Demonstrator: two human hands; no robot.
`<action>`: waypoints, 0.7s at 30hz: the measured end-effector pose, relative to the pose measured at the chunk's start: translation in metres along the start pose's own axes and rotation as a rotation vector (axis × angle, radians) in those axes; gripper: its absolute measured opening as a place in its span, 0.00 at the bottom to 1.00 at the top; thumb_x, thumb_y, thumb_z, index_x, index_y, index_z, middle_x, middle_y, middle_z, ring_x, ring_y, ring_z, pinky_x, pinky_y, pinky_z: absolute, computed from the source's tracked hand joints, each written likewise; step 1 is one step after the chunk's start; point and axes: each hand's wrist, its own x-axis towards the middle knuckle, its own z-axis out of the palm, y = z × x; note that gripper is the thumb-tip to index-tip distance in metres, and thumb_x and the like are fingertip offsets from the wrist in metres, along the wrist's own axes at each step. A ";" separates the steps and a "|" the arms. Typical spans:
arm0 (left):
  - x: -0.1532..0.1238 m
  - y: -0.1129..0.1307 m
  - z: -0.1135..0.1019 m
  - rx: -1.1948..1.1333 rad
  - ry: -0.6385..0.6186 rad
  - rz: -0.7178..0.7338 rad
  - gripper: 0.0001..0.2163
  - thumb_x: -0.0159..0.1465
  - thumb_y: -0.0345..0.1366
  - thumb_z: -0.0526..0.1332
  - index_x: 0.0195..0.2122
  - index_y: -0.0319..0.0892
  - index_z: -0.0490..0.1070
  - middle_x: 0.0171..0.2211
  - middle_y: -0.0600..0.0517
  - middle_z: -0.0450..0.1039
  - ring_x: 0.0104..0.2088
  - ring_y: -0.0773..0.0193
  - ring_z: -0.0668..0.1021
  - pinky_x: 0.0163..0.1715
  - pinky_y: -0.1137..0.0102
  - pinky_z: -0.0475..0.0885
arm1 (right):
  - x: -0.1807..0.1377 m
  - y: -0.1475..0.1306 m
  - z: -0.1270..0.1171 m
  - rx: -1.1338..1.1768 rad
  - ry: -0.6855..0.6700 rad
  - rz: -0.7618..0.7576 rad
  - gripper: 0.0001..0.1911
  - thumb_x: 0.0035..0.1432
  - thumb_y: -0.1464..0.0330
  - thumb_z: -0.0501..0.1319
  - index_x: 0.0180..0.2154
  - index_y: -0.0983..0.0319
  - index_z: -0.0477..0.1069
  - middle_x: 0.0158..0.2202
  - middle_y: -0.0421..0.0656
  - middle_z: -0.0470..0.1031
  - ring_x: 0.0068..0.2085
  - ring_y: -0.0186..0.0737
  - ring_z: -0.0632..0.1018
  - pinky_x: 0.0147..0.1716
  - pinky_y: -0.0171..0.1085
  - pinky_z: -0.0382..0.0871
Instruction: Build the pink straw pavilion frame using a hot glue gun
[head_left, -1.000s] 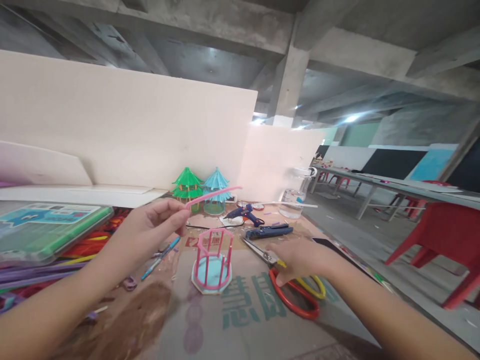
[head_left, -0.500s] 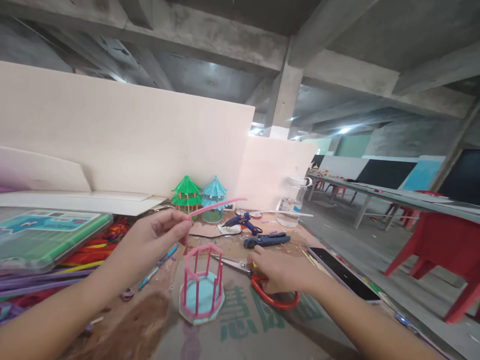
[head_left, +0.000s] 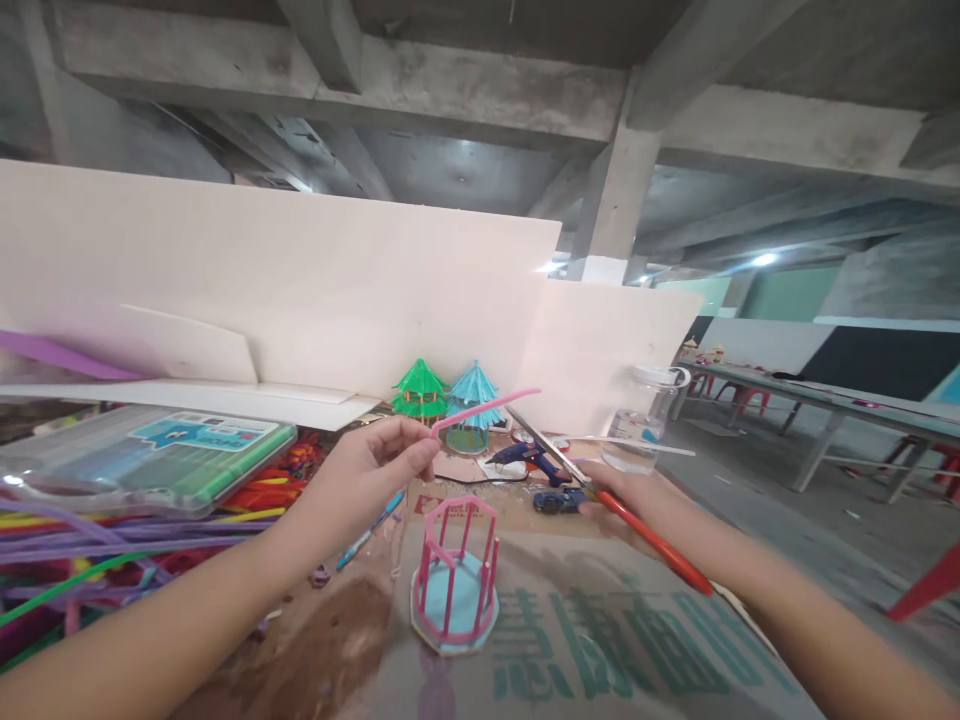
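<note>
My left hand (head_left: 375, 475) pinches one end of a bent pink pipe cleaner (head_left: 487, 408), whose free end points right. My right hand (head_left: 637, 505) grips scissors (head_left: 646, 535) with orange-red handles, raised off the table. Their blades slant up and left, close to the pipe cleaner's free end but apparently apart from it. Below and between my hands stands a small pink frame of posts and rings (head_left: 454, 555) on a light-blue eight-sided base (head_left: 450, 600). Behind are a green-roofed model pavilion (head_left: 420, 390) and a blue-roofed one (head_left: 474, 385).
A dark-blue glue gun (head_left: 525, 458) and pliers (head_left: 556, 500) lie beyond the frame. A water pitcher (head_left: 634, 425) stands back right. At left are a plastic case (head_left: 172, 460) and piled pipe cleaners (head_left: 112, 545). Pale boards (head_left: 300, 290) wall the back.
My right hand has lifted the scissors from the table and raised their blades toward the pipe cleaner. The view has swung left, and my left hand keeps its pinch.
</note>
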 end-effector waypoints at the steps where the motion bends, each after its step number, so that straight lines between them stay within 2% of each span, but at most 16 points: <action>1: 0.000 0.001 0.000 -0.002 0.006 -0.003 0.14 0.56 0.49 0.62 0.26 0.42 0.69 0.23 0.56 0.71 0.26 0.66 0.74 0.31 0.72 0.70 | -0.002 -0.001 -0.004 0.000 -0.007 0.000 0.21 0.62 0.59 0.56 0.55 0.56 0.70 0.52 0.48 0.76 0.52 0.52 0.76 0.50 0.48 0.70; 4: 0.000 0.001 0.001 -0.008 0.018 -0.021 0.15 0.56 0.50 0.62 0.24 0.42 0.68 0.21 0.56 0.70 0.25 0.67 0.73 0.30 0.72 0.69 | -0.008 -0.017 -0.009 0.027 -0.023 0.033 0.22 0.61 0.55 0.57 0.53 0.56 0.72 0.51 0.49 0.76 0.52 0.53 0.75 0.50 0.46 0.69; 8: -0.004 -0.002 0.005 -0.015 -0.007 -0.017 0.15 0.57 0.49 0.62 0.25 0.42 0.69 0.23 0.55 0.71 0.26 0.66 0.73 0.30 0.72 0.69 | -0.011 -0.051 -0.007 0.102 -0.057 0.051 0.20 0.61 0.53 0.56 0.47 0.58 0.72 0.40 0.46 0.77 0.41 0.47 0.76 0.41 0.41 0.70; 11: -0.007 -0.005 0.009 -0.014 -0.049 -0.010 0.15 0.57 0.49 0.62 0.27 0.41 0.71 0.26 0.53 0.74 0.28 0.64 0.75 0.31 0.71 0.69 | -0.011 -0.068 -0.005 0.212 -0.095 0.066 0.19 0.62 0.52 0.54 0.43 0.59 0.69 0.32 0.42 0.71 0.32 0.40 0.72 0.32 0.35 0.67; 17: -0.010 -0.007 0.015 0.040 -0.107 -0.017 0.13 0.58 0.47 0.61 0.28 0.41 0.72 0.27 0.52 0.77 0.30 0.63 0.77 0.32 0.70 0.70 | -0.014 -0.075 0.003 0.409 -0.161 0.033 0.24 0.62 0.46 0.51 0.37 0.61 0.65 0.29 0.38 0.61 0.29 0.34 0.63 0.28 0.32 0.59; 21: -0.013 -0.002 0.020 0.123 -0.109 -0.012 0.12 0.57 0.46 0.61 0.25 0.42 0.73 0.27 0.52 0.77 0.30 0.62 0.77 0.31 0.70 0.71 | -0.018 -0.075 0.009 0.503 -0.202 0.028 0.28 0.62 0.42 0.49 0.41 0.60 0.64 0.30 0.37 0.59 0.30 0.34 0.61 0.29 0.32 0.56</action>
